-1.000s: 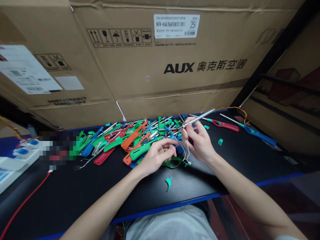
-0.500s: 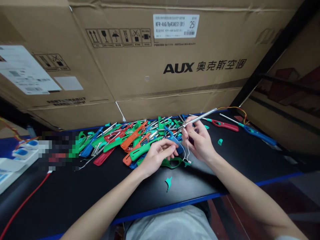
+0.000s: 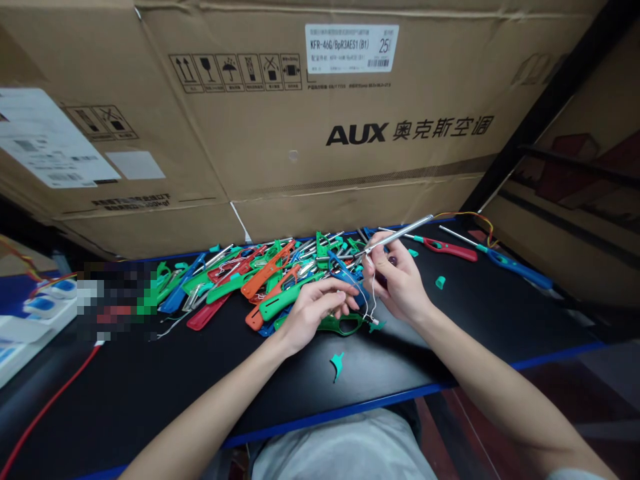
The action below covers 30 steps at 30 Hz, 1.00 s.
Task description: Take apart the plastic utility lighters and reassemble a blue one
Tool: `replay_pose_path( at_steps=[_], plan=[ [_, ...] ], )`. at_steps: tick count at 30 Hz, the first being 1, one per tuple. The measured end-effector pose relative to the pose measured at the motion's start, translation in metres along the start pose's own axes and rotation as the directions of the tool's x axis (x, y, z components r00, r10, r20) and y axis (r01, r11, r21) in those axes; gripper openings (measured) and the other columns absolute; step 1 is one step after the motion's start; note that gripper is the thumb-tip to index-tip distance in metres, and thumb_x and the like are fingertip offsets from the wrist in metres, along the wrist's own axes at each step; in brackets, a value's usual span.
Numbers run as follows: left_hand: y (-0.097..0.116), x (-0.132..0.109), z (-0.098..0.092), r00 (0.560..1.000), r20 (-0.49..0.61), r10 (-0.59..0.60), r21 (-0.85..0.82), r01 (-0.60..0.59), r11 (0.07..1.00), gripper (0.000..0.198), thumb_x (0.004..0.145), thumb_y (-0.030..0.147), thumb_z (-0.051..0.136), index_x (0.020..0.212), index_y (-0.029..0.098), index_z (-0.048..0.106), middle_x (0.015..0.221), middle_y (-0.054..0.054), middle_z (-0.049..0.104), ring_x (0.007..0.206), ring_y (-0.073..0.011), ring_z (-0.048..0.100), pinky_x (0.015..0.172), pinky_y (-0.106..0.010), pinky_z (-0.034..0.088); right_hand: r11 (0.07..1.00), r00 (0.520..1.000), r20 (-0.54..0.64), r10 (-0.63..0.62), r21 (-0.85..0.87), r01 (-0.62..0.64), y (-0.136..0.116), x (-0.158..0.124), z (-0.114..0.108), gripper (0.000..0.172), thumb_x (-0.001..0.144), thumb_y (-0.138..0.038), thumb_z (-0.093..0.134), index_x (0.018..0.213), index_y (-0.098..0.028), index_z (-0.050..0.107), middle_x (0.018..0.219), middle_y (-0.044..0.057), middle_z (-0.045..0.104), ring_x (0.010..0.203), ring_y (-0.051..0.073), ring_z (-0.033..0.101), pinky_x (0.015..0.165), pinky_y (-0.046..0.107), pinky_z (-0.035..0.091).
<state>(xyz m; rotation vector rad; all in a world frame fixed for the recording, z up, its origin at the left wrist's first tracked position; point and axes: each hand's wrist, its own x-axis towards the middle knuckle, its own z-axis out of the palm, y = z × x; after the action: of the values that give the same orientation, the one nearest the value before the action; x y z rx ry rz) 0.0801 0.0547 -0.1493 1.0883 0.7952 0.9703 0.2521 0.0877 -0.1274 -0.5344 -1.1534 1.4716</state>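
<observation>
My right hand (image 3: 395,277) pinches a thin metal lighter tube (image 3: 400,233), which slants up to the right. Thin white wires (image 3: 373,287) hang from the tube's lower end beside the fingers. They run down to a small green trigger piece (image 3: 376,325). Left of the wires, my left hand (image 3: 323,308) has loosely bent fingers, slightly apart, with nothing visible in them. Under and behind it lie a green lighter handle (image 3: 287,297) and a blue one, partly covered. A loose green trigger (image 3: 337,367) rests on the tabletop nearer to me.
A heap of lighter parts (image 3: 270,267) in several colours spreads along the back. To the right lie a red lighter (image 3: 450,249), a blue lighter (image 3: 520,268) and a green cap (image 3: 440,283). A large cardboard box (image 3: 260,147) stands behind; a power strip (image 3: 40,320) is at left.
My left hand's fingers have parted slightly and shifted a little. The right hand keeps hold of the metal tube almost in place; the wires sway slightly to the left.
</observation>
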Motion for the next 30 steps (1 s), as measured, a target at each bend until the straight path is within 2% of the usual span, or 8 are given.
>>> replay_pose_path(
  at_steps=[10, 20, 25, 30],
  plan=[
    [-0.0008, 0.0004, -0.0011, 0.999, 0.013, 0.051, 0.009, -0.051, 0.999, 0.029, 0.081, 0.034, 0.073, 0.101, 0.013, 0.073, 0.084, -0.008, 0.076, 0.069, -0.0122, 0.063, 0.062, -0.022, 0.044, 1.0, 0.999, -0.023, 0.026, -0.015, -0.026, -0.0027, 0.0006, 0.0013, 0.042, 0.089, -0.051, 0.076, 0.098, -0.024, 0.046, 0.067, -0.009, 0.051, 0.037, 0.001, 0.026, 0.036, 0.016, 0.018],
    [0.0008, -0.0015, 0.0016, 0.996, 0.005, 0.087, 0.097, -0.087, 0.991, 0.026, 0.08, 0.037, 0.078, 0.088, 0.013, 0.071, 0.079, -0.006, 0.074, 0.064, -0.0112, 0.061, 0.059, -0.022, 0.043, 0.999, 0.999, -0.006, 0.033, -0.006, -0.033, -0.0024, -0.0013, 0.0022, 0.039, 0.09, -0.049, 0.074, 0.098, -0.024, 0.046, 0.066, -0.009, 0.051, 0.036, 0.001, 0.026, 0.035, 0.016, 0.018],
    [-0.0016, -0.001, -0.0009, 0.997, 0.021, 0.08, 0.054, -0.081, 0.995, 0.029, 0.083, 0.041, 0.072, 0.092, 0.013, 0.071, 0.081, -0.007, 0.074, 0.065, -0.0123, 0.062, 0.06, -0.023, 0.043, 1.0, 1.0, -0.005, 0.027, -0.008, -0.027, -0.0032, -0.001, 0.002, 0.039, 0.09, -0.05, 0.074, 0.098, -0.024, 0.046, 0.066, -0.009, 0.05, 0.036, 0.001, 0.026, 0.036, 0.017, 0.017],
    [0.0013, -0.0028, 0.0028, 0.995, -0.02, 0.094, 0.161, -0.09, 0.983, 0.035, 0.08, 0.046, 0.076, 0.091, 0.014, 0.066, 0.074, -0.004, 0.07, 0.06, -0.0101, 0.055, 0.059, -0.023, 0.041, 0.999, 1.0, -0.005, 0.018, -0.026, -0.018, -0.0037, -0.0018, 0.002, 0.042, 0.089, -0.052, 0.076, 0.099, -0.025, 0.046, 0.066, -0.008, 0.049, 0.037, 0.002, 0.027, 0.037, 0.018, 0.014]
  ],
)
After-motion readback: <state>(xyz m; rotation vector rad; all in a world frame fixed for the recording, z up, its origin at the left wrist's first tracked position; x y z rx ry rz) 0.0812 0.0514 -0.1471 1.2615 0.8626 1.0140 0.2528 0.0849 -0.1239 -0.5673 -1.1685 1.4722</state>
